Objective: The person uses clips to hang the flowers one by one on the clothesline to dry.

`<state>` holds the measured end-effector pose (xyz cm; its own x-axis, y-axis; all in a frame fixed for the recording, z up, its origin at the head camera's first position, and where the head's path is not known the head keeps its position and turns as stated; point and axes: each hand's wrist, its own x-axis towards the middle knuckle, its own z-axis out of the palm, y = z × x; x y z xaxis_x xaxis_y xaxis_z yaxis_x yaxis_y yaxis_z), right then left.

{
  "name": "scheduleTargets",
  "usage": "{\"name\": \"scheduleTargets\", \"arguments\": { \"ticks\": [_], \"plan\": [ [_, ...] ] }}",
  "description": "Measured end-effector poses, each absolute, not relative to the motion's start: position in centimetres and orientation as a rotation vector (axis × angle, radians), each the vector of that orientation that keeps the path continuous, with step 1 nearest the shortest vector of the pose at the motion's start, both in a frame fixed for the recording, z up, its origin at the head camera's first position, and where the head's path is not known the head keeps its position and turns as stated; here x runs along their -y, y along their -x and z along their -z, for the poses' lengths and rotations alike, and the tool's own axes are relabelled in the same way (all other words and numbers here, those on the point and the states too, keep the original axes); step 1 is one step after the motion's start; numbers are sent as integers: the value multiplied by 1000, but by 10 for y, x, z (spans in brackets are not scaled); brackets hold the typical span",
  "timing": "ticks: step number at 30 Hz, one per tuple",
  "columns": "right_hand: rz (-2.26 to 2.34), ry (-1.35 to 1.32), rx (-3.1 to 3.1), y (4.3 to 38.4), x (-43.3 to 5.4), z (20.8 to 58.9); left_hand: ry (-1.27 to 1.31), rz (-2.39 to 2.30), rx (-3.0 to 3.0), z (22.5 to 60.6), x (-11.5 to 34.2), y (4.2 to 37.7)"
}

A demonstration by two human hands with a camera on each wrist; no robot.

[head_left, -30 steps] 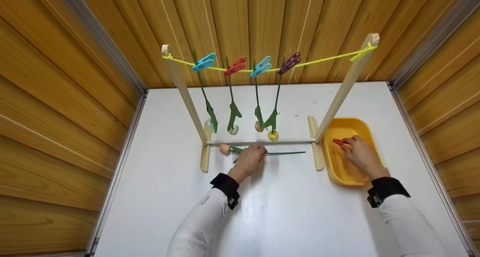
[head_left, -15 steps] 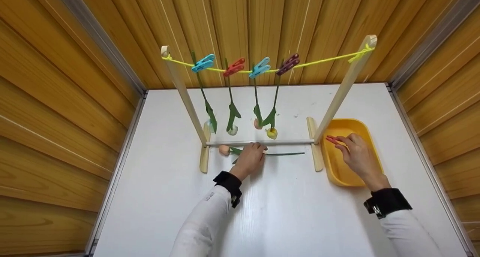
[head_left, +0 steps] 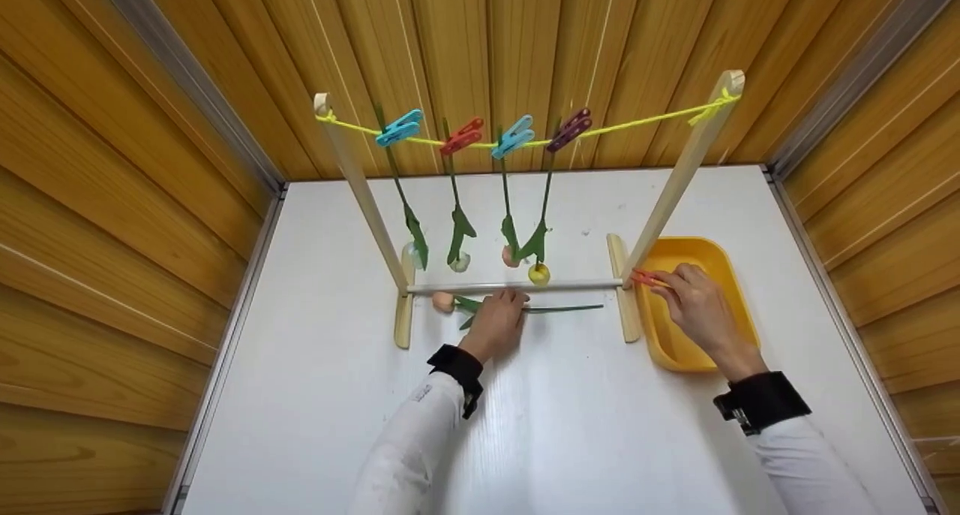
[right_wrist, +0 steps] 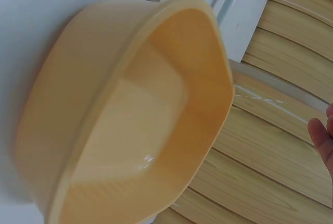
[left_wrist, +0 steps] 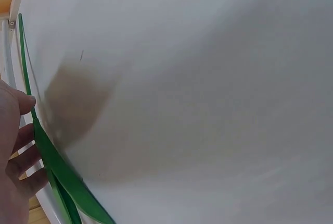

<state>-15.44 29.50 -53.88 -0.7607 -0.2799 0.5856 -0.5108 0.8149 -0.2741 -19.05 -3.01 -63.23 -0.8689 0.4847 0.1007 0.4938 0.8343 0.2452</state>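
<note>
My left hand (head_left: 496,321) pinches the stem of a peach tulip (head_left: 444,302) lying sideways along the front of a wooden rack. In the left wrist view, thumb and fingers sit either side of the green stem (left_wrist: 24,60), just above its leaf. My right hand (head_left: 697,305) pinches a red clothespin (head_left: 647,277) over the left side of the yellow tub (head_left: 660,350). In the right wrist view only fingertips (right_wrist: 320,135) show at the edge; the clothespin is out of sight. Several tulips hang heads down from a yellow cord (head_left: 637,125), each under a clothespin, including a purple one (head_left: 570,130).
The rack's right post (head_left: 682,173) rises right beside the tub, between my two hands. A white rod (head_left: 577,284) joins the rack's feet, close behind the left hand. Wooden plank walls enclose the white table (head_left: 555,440) at the back and sides.
My right hand has lifted the red clothespin from inside the tub and moved it left toward the rack's right post. My left hand stays at the tulip stem.
</note>
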Motion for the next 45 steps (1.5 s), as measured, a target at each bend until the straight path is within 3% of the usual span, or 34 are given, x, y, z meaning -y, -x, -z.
{"name": "scheduleTargets", "arguments": {
  "ticks": [25,45],
  "plan": [
    [-653,-611,2481,163,-272,540,875,162,2852,644,35,184],
    [-695,-488,2533,165,-287,540,1033,560,2879,628,40,181]
  ]
}}
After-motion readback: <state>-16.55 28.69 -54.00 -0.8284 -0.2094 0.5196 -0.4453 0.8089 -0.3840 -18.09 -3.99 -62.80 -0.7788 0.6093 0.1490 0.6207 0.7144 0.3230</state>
